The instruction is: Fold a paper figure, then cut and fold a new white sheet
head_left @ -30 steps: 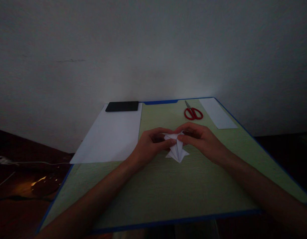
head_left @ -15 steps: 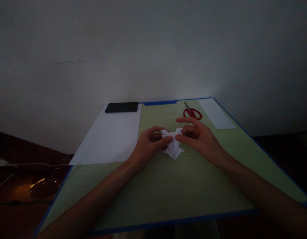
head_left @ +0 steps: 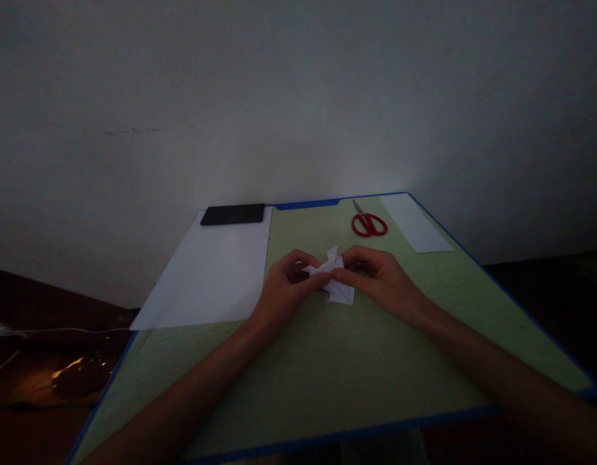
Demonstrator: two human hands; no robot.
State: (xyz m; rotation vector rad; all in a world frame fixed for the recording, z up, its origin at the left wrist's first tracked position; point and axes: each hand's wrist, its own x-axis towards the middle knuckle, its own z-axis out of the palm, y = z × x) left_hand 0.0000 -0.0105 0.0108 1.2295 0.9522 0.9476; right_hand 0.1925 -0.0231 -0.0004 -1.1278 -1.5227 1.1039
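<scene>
A small folded white paper figure (head_left: 341, 290) with pointed flaps is held over the middle of the table, tilted. My left hand (head_left: 293, 278) pinches its left side, thumb in front and fingers behind. On the other side my right hand (head_left: 376, 271) grips it, thumb and index finger closed on the paper near the left thumb. Parts of the figure are hidden behind the thumbs and fingers. Beyond the right hand lie red-handled scissors (head_left: 369, 225), their blades pointing toward the wall.
A large white sheet (head_left: 216, 271) lies on the left of the green, blue-edged table (head_left: 327, 381), with a black flat device (head_left: 233, 214) on its far end. At the far right rests a white paper strip (head_left: 417, 223). A wall (head_left: 298, 116) stands behind. Left of the table runs a white cable (head_left: 75, 330).
The paper figure has turned and tilted between my hands. My right index finger, raised before, has come down onto the paper. The view has shifted slightly.
</scene>
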